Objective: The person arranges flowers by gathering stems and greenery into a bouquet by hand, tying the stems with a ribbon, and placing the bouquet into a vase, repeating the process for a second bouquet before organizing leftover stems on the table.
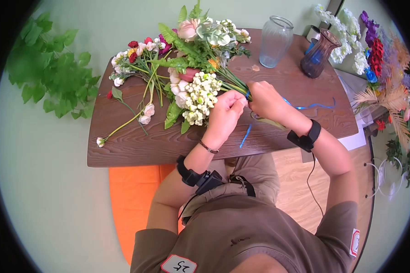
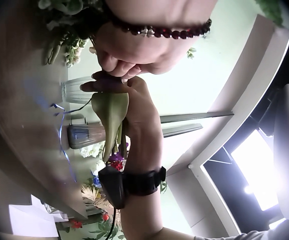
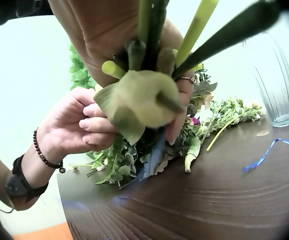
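A bouquet of artificial flowers (image 1: 200,93) lies slanted over the table, blooms toward the back left and stems toward me. My right hand (image 1: 266,100) grips the bundled stems (image 3: 149,35), whose cut ends stick out past the palm in the right wrist view. Close against it, my left hand (image 1: 225,109) has thumb and fingertips pinched together at a blue ribbon (image 1: 248,94) around the stems; the fingers hide most of the pinched part. A ribbon length (image 3: 157,152) hangs below the right hand. A broad green leaf (image 2: 109,112) droops from the stem end.
Loose flower stems (image 1: 139,68) lie on the table's left side. A clear glass vase (image 1: 276,43) and a dark purple vase (image 1: 320,54) stand at the back right. Blue ribbon pieces (image 1: 314,106) lie right of the hands. More artificial flowers (image 1: 378,59) are beyond the right edge.
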Demonstrator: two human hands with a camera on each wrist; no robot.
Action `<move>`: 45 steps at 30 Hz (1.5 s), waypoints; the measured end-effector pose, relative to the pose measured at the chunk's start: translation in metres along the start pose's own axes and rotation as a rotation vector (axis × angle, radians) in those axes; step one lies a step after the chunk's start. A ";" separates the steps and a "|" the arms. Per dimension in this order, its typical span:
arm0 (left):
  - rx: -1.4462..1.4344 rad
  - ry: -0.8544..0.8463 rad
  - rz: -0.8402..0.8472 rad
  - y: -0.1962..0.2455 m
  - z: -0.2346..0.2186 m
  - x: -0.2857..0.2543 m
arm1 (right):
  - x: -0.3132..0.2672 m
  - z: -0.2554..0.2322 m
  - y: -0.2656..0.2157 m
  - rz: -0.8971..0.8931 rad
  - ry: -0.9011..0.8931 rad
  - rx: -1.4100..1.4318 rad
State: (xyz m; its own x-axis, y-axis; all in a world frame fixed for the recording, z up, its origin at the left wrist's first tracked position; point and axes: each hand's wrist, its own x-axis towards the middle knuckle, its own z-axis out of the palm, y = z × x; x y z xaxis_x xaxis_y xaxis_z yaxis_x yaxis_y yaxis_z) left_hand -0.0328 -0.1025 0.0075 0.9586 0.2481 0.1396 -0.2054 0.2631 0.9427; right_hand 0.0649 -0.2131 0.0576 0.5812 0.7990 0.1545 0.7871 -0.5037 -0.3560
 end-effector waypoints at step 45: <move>0.951 -0.357 0.486 0.023 -0.039 0.007 | 0.005 0.008 0.049 -0.514 0.012 0.025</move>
State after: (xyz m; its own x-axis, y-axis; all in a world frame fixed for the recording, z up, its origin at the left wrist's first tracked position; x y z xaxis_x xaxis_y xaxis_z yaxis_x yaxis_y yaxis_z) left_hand -0.0383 -0.0580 0.0187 0.8505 -0.1908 0.4902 -0.4854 -0.6440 0.5914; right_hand 0.1046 -0.2309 0.0332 0.1231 0.9373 0.3260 0.9665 -0.0387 -0.2537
